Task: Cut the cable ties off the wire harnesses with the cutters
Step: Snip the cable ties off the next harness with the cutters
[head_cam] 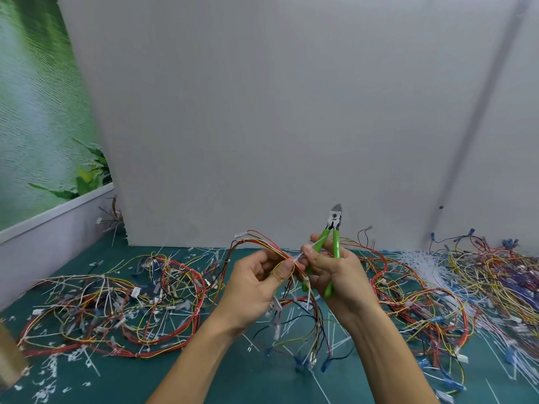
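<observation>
Wire harness (256, 242), cutters (336, 243) partly hidden by fingers (281, 272).

The cutters (333, 237) have glossy green plastic-looking handles and a dull grey metal head; the wire harnesses (116, 304) wear smooth, slightly shiny red, yellow and white insulation; cable ties (420, 260) look like pale plastic; the desk (180, 371) is matt teal; the wall (262, 112) is matt grey.
</observation>
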The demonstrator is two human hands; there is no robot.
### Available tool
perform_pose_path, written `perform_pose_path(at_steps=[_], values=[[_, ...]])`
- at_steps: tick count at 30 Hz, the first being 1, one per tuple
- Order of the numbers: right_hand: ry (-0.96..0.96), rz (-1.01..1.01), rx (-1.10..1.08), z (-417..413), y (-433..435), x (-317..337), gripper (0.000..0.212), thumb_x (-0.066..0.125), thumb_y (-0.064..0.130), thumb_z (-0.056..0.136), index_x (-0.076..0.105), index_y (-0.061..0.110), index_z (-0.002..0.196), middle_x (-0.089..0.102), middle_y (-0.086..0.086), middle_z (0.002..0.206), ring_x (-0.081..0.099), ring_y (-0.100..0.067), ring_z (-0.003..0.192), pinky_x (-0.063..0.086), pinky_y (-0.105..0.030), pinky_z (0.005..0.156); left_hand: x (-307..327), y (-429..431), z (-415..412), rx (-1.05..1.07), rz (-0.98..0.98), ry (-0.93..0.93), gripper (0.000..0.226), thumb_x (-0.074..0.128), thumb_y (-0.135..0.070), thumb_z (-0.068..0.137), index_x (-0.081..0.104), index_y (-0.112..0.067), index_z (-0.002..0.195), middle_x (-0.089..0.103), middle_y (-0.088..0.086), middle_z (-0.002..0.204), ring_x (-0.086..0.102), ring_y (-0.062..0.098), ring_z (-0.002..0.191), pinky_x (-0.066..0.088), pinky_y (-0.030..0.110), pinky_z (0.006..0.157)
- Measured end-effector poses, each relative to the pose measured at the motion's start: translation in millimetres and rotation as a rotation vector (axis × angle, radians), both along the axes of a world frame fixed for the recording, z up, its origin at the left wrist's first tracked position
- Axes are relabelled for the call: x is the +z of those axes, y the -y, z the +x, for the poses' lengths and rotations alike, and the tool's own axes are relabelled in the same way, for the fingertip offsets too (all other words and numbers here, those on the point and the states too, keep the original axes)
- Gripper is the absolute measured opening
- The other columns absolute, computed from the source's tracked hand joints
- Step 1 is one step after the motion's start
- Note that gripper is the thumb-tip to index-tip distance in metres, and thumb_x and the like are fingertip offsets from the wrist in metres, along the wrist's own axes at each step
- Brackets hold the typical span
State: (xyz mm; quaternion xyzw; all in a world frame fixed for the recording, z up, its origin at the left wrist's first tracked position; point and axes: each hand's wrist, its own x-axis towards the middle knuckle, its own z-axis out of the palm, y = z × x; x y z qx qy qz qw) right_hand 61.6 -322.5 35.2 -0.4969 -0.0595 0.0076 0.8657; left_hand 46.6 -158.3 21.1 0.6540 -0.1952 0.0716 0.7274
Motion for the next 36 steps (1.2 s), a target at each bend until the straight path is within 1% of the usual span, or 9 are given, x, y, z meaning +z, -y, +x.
perform_pose_path(at_steps=[4,9,11,14,17,20,24,30,36], values=[[0.026,-0.008,-0.035,0.8,2.6,1.1,0.049,0.081,0.009,0.073,0.063,0.005,0.119,0.069,-0.009,0.081,0.070,-0.023,0.073,0.060,-0.034,0.067,0.9,3.0,-1.5,0.007,-0.026,0.007,0.025,0.065,-0.023,0.089,0.066,-0.003,0.104,0.078,0.006,0.098,0.073,0.016,0.096,0.054,0.021,0.086],[0.106,-0.140,-0.183,-3.9,5.4,6.0,0.031,0.078,0.006,0.087,0.066,0.009,0.115,0.070,-0.009,0.087,0.073,-0.028,0.077,0.064,-0.040,0.070,2.6,0.0,-0.5,0.019,-0.049,0.001,0.026,0.064,-0.023,0.091,0.061,0.000,0.103,0.077,0.016,0.099,0.072,0.035,0.096,0.057,0.037,0.093],[0.154,-0.301,-0.295,-4.9,6.8,6.5,0.021,0.074,0.010,0.093,0.067,0.016,0.112,0.071,-0.012,0.095,0.074,-0.033,0.083,0.064,-0.035,0.069,3.9,-0.4,-1.2,-0.012,-0.073,-0.011,0.029,0.063,-0.021,0.092,0.058,0.005,0.103,0.077,0.018,0.095,0.073,0.037,0.094,0.059,0.037,0.090],[0.238,-0.617,-0.406,-3.3,11.0,2.6,0.013,0.067,0.020,0.100,0.066,0.030,0.109,0.072,-0.003,0.097,0.072,-0.021,0.084,0.059,-0.027,0.072,6.5,-2.4,-2.7,-0.050,-0.148,-0.050,0.032,0.065,-0.019,0.089,0.055,0.008,0.104,0.076,0.018,0.091,0.075,0.040,0.088,0.061,0.036,0.081],[0.295,-0.865,-0.338,-0.3,19.3,0.0,0.015,0.065,0.026,0.100,0.064,0.034,0.114,0.070,0.010,0.103,0.067,0.000,0.091,0.052,-0.011,0.075,9.5,-7.2,-1.6,-0.006,-0.184,-0.060,0.030,0.066,-0.018,0.088,0.055,0.005,0.104,0.075,0.019,0.090,0.075,0.040,0.083,0.062,0.034,0.076],[0.346,-1.063,-0.241,1.0,30.7,1.0,0.019,0.066,0.023,0.099,0.064,0.029,0.117,0.069,0.013,0.103,0.064,0.001,0.093,0.051,-0.019,0.083,11.3,-12.8,2.1,0.059,-0.200,-0.033,0.026,0.066,-0.018,0.088,0.055,0.000,0.102,0.075,0.016,0.087,0.075,0.040,0.083,0.062,0.035,0.076],[0.413,-1.267,-0.114,-3.8,38.6,3.7,0.024,0.067,0.018,0.095,0.061,0.038,0.107,0.065,0.018,0.092,0.060,0.007,0.085,0.043,-0.006,0.071,11.2,-21.9,8.6,0.154,-0.167,0.024,0.022,0.067,-0.021,0.088,0.055,-0.006,0.100,0.075,0.017,0.089,0.075,0.041,0.085,0.061,0.041,0.079],[0.466,-1.278,-0.030,-9.2,27.8,4.1,0.029,0.068,0.020,0.095,0.061,0.043,0.111,0.064,0.021,0.093,0.058,0.010,0.088,0.042,-0.006,0.073,9.7,-25.3,10.0,0.236,-0.083,0.098,0.021,0.070,-0.025,0.088,0.058,-0.011,0.099,0.077,0.011,0.089,0.075,0.026,0.082,0.059,0.026,0.070],[0.485,-1.242,-0.029,-10.8,24.9,5.3,0.023,0.068,0.022,0.097,0.061,0.040,0.110,0.063,0.022,0.092,0.059,0.012,0.087,0.042,-0.003,0.073,9.7,-25.1,10.6,0.220,-0.077,0.138,0.018,0.069,-0.022,0.090,0.058,-0.011,0.098,0.077,0.009,0.091,0.075,0.025,0.083,0.058,0.024,0.070]])
